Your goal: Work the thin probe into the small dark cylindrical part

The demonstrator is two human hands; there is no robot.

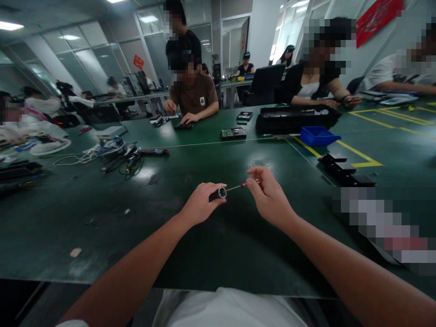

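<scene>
My left hand (202, 203) is closed around a small dark cylindrical part (221, 193), whose round, silvery open end faces me. In my right hand (270, 195) is a screwdriver (243, 185), pinched by its red-tipped handle. Its thin metal shaft points left, and the tip meets or passes just behind the rim of the cylinder; which of the two I cannot tell. Both hands are a little above the green table (190, 254).
Ahead lie a hard drive (233, 133), a long black housing (296, 119) and a blue bin (318, 136). Black brackets (345, 170) are at right. Coiled cables (126, 159) and a pen-like tool (153, 152) lie left. A co-worker in brown (195, 93) sits opposite.
</scene>
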